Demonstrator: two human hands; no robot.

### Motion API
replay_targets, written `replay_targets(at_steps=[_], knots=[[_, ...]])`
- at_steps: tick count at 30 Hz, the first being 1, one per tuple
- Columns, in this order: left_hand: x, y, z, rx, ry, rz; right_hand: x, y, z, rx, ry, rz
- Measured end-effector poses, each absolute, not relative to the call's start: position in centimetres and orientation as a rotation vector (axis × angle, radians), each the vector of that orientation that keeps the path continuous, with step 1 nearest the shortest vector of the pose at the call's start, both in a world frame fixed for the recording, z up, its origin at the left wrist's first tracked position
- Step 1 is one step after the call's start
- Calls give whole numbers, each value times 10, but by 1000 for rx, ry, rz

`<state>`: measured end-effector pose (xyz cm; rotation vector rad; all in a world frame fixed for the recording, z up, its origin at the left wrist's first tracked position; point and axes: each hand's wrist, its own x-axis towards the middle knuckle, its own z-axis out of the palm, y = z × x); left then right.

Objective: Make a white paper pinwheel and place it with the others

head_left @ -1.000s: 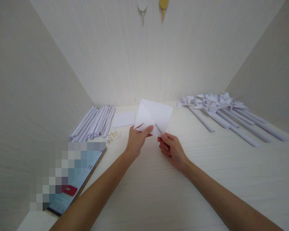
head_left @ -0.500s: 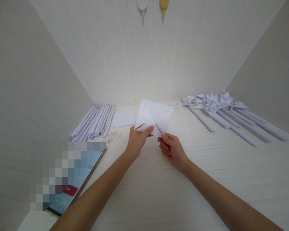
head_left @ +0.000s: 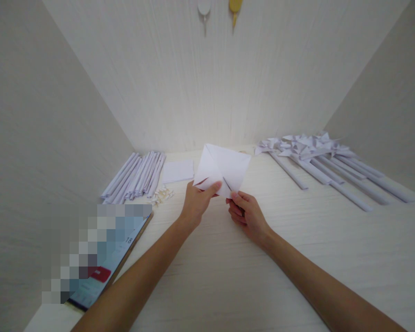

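A square sheet of white paper [head_left: 224, 161] with diagonal creases is held up off the table. My left hand [head_left: 196, 203] pinches its lower left edge, thumb on top and fingers beneath. Near that thumb, one cut is parted and shows a reddish gap. My right hand [head_left: 245, 210] is closed at the lower right corner around what looks like small scissors [head_left: 242, 212]. Only a dark bit of their handle shows between the fingers. A thin dark line, blade or slit, runs from the corner toward the paper's middle.
Left of the hands lie rolled paper tubes [head_left: 147, 173], a stack of square paper [head_left: 178, 170] and small pale sticks [head_left: 163, 196]. A phone or tablet [head_left: 114, 263] leans at lower left. Paper pinwheels [head_left: 304, 145] on tubes lie at right. Two hooks [head_left: 235, 6] hang on the back wall.
The sheet's upper part has shifted slightly to the right and down. Both hands keep nearly the same place and grip.
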<state>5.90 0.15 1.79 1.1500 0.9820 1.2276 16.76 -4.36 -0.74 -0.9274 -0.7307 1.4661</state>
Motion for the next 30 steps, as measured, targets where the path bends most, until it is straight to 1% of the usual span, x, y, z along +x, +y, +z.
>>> replay_targets(at_steps=[30], knots=[[61,0,17,1145,973,1228,167,-43,-7,-954,-708,1449]])
